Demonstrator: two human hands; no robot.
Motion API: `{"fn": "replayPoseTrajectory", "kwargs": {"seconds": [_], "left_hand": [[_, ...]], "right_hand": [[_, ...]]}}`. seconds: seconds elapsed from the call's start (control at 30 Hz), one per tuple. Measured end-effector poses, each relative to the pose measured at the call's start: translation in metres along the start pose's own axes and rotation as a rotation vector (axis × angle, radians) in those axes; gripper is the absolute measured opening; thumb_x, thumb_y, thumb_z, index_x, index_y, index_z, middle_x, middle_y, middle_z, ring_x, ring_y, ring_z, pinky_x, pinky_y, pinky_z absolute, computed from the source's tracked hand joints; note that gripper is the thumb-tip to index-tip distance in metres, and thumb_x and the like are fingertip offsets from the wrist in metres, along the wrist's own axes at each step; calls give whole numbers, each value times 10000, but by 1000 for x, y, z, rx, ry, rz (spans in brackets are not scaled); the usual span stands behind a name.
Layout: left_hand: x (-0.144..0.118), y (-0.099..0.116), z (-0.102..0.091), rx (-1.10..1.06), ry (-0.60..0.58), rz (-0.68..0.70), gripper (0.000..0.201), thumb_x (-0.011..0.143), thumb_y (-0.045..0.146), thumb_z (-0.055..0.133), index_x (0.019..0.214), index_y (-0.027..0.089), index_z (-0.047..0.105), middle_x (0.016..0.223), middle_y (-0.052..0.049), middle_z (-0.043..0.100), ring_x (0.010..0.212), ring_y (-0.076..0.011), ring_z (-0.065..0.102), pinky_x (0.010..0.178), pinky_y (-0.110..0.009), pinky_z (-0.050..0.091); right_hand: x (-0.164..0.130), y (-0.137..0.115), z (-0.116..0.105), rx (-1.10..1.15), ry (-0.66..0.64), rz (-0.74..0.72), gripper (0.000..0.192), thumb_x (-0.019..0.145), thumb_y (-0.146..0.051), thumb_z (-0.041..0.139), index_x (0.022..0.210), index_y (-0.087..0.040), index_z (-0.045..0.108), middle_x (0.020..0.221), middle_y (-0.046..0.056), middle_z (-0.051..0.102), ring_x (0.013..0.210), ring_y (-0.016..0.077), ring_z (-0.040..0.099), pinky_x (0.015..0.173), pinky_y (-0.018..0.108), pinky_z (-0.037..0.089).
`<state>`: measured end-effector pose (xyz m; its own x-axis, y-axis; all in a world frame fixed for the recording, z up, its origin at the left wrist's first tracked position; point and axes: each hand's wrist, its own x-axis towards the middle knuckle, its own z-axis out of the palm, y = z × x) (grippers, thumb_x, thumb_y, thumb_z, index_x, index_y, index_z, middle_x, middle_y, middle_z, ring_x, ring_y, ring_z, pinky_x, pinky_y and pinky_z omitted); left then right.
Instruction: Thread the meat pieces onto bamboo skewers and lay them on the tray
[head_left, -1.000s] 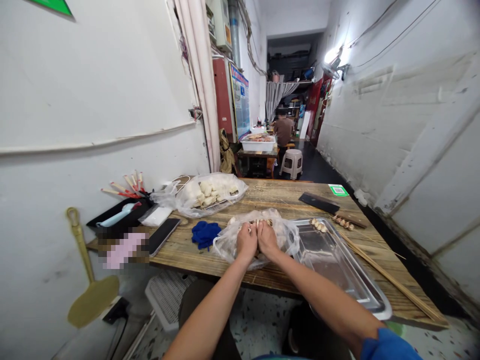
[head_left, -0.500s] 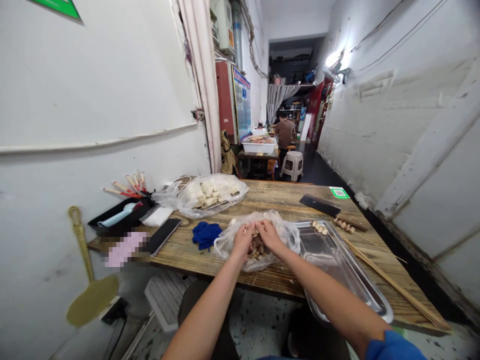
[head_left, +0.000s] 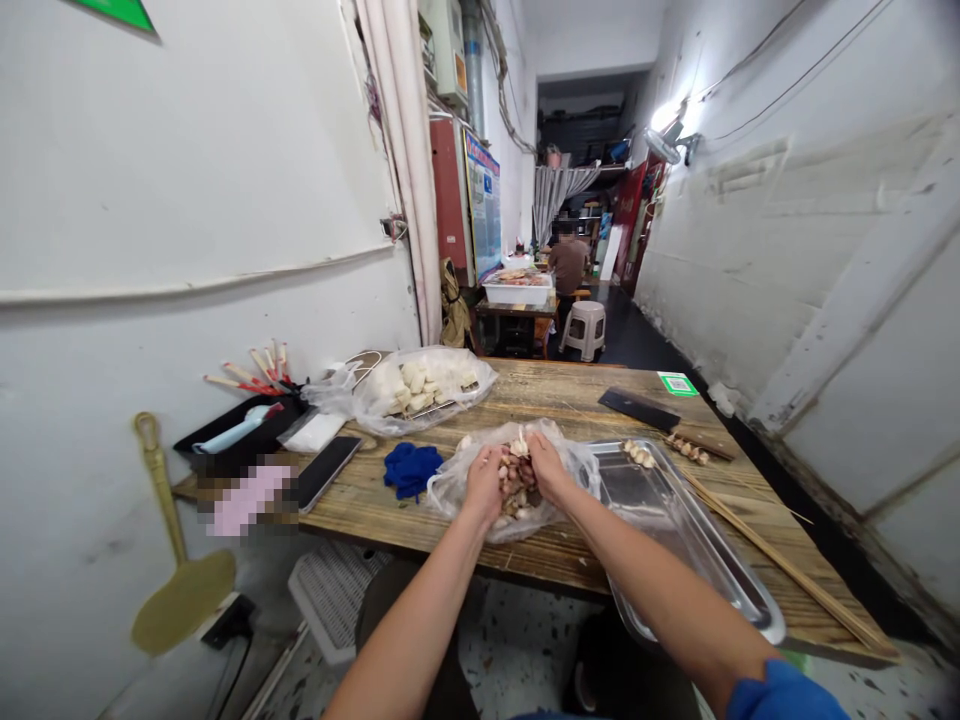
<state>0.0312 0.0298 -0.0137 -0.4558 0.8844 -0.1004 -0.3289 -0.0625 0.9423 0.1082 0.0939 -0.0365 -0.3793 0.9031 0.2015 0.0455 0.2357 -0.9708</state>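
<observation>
Garlic cloves (head_left: 516, 482) dead centre, heaped in a soft clear bag (head_left: 454, 497); left hand (head_left: 486, 482) and right hand (head_left: 549, 472) curled in at nine and three o'clock, whether pinching any, impossible to tell. Probably light, firm, papery and slightly slippery, so best taken singly by the plump middle. At four o'clock, a metal tray (head_left: 637, 515), skewered cloves (head_left: 639, 455) near its far edge; at nine, a black box (head_left: 225, 415) with a light-blue tool (head_left: 229, 433); at eleven, a second bag (head_left: 382, 385) of white chunks (head_left: 418, 388); far off at twelve, a white tub (head_left: 516, 294) of reddish contents.

L hand (head_left: 485, 487) & R hand (head_left: 549, 467) bare; blue sleeve (head_left: 784, 692), creased nr hem, on R arm (head_left: 664, 590); dk trousers (head_left: 409, 610) below bench (head_left: 536, 385).
</observation>
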Motion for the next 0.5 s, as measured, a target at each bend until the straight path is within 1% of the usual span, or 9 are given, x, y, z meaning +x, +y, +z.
{"fn": "replayPoseTrajectory", "kwargs": {"seconds": [0.07, 0.1, 0.2, 0.27, 0.37, 0.5], "left_hand": [[0, 1, -3, -49, -35, -27, 333, 644, 433, 583, 803, 149, 512, 616, 1, 555, 424, -67, 474, 345, -154, 261], [0, 0, -3, -47, -48, -36, 344, 635, 441, 594, 794, 147, 516, 594, 6, 548, 417, -67, 472, 343, -154, 262], [1, -5, -3, 80, -58, 9, 349, 631, 467, 593, 753, 146, 533, 477, 40, 492, 356, -60, 418, 330, -159, 244], [1, -8, -2, 180, -5, 94, 339, 635, 466, 587, 742, 147, 549, 429, 57, 461, 335, -57, 386, 336, -166, 247], [1, -10, -2, 265, 91, 212, 318, 646, 457, 574, 736, 152, 563, 436, 56, 476, 360, -67, 404, 371, -180, 284], [-1, -11, -3, 355, 116, 280, 298, 702, 456, 505, 714, 163, 555, 426, 54, 466, 376, -84, 411, 401, -194, 307]], "right_hand": [[-2, -3, -3, -7, -37, 0, 356, 839, -439, 222, 786, -206, 485, 508, -30, 491, 362, 118, 390, 375, 240, 326], [-3, -4, -4, -15, -52, -5, 356, 837, -441, 239, 792, -202, 498, 511, -29, 497, 365, 116, 397, 370, 237, 327], [-4, -6, -4, -69, -40, -32, 332, 826, -432, 297, 776, -192, 521, 537, -22, 510, 431, 127, 447, 414, 238, 354], [-4, -8, -3, -120, -3, -56, 316, 814, -424, 332, 710, -189, 514, 571, -11, 517, 517, 138, 480, 486, 246, 374], [-3, -12, -2, -185, 9, -83, 310, 793, -430, 381, 638, -189, 500, 613, -5, 530, 606, 146, 501, 570, 248, 378], [-4, -18, -2, -243, 2, -74, 346, 819, -426, 323, 637, -189, 497, 591, -9, 520, 589, 147, 502, 564, 244, 365]]}}
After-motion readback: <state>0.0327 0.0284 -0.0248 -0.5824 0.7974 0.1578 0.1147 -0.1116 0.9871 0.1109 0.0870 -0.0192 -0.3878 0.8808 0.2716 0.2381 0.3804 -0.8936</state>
